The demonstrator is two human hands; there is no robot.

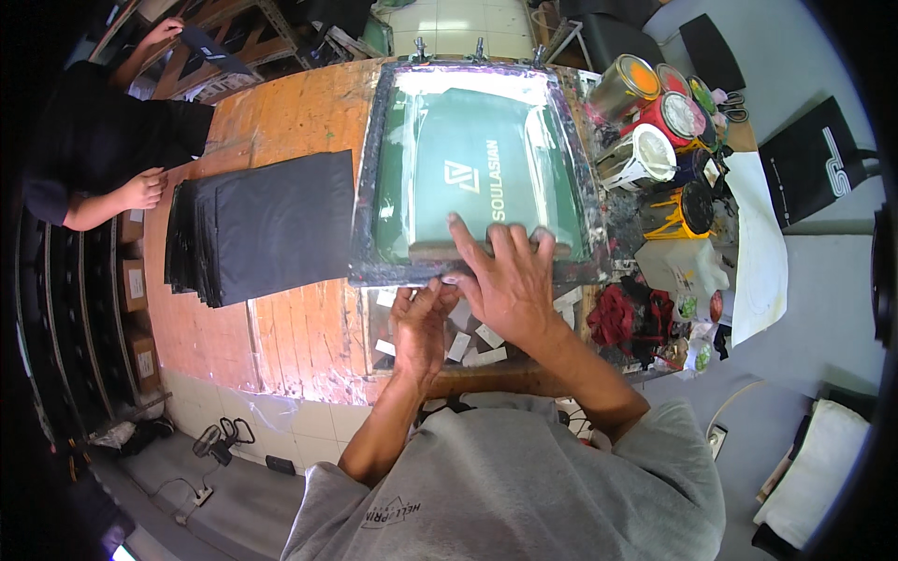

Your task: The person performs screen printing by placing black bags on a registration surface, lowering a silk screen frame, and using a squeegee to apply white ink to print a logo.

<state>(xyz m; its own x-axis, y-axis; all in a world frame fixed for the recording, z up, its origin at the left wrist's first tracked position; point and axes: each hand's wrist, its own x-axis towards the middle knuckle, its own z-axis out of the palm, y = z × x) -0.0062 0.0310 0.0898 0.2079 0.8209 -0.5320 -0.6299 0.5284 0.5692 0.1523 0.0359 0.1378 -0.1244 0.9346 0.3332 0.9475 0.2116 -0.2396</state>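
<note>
A screen printing frame point(361, 224) with green mesh and a pale logo lies on the wooden table before me. Across its near end rests a brown squeegee point(432, 252). My right hand point(510, 285) is over the squeegee, fingers on its far side with the index stretched out, thumb by the frame's near edge. My left hand point(423, 323) is closed at that same edge, its thumb and fingertips pinched on the frame just below the right thumb. Left of the frame sits a stack of black bags or sheets point(281, 224). What lies under the mesh is hidden.
Paint cans point(622, 89) and a white tub point(645, 154) crowd the table's right side, near a dark red rag point(613, 313). Clamps point(480, 49) stand at the frame's far edge. Another person point(122, 140) at the left holds a dark bag point(213, 49). White strips point(458, 347) lie near my wrists.
</note>
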